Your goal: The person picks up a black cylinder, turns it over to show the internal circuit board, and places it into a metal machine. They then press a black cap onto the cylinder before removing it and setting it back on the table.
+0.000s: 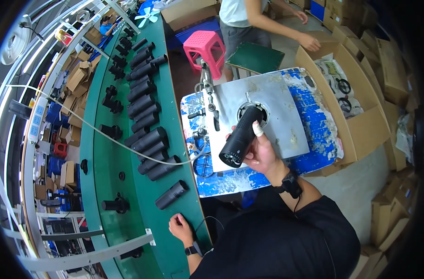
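My right hand (264,156) is wrapped round a black cylindrical housing (242,137), with a white covering on the thumb. The cylinder is tilted over a silver metal plate (289,135); its near end is open and shows parts inside, while its far end lies over a round ring fixture (267,115) on the plate. Whether the two touch I cannot tell. At the edge of the green bench, my left hand (179,228) is loosely curled, with nothing visible in it. A single black tube (172,194) lies on the bench just beyond that hand.
Several black tubes (149,139) lie in a row on the green bench (172,251), with smaller black parts (113,131) to their left. A metal clamp (209,100) and white hose (105,134) stand nearby. Beyond are a pink stool (203,44), a co-worker (249,14) and a carton (361,139).
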Available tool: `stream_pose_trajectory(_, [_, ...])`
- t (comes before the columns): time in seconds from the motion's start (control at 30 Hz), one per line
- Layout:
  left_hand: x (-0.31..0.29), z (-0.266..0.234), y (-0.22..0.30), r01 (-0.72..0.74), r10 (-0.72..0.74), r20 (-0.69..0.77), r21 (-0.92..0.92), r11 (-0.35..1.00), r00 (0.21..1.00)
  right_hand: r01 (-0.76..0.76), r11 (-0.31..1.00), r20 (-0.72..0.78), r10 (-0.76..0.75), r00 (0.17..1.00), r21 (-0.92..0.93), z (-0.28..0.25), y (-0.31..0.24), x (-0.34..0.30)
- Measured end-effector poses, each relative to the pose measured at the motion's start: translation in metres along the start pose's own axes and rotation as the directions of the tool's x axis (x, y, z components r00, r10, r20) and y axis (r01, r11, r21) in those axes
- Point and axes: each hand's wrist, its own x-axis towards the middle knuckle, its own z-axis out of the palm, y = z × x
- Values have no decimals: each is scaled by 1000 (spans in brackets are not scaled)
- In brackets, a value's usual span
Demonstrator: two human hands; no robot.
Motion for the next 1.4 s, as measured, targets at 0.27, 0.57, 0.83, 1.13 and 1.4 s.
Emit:
stream_pose_trajectory(0.27, [0,1,-1,89,-88,34,-41,995,996,12,998,-38,-10,999,58,5,-2,-1])
stream_pose_trajectory(0.57, [0,2,-2,80,-79,31,-30,996,996,14,999,-41,-12,999,49,5,-2,0])
stream_pose_trajectory(0.83, [0,1,0,76,-75,25,-41,996,997,16,999,-11,-15,1000,46,3,-1,-1])
stream_pose_trajectory(1.13, [1,3,-2,68,-67,15,-24,997,998,14,999,-13,-13,1000,39,2,0,1])
stream_pose_trajectory(1.4, [1,5,-5,52,-51,5,-22,998,999,19,999,-5,-19,1000,42,2,-1,1])
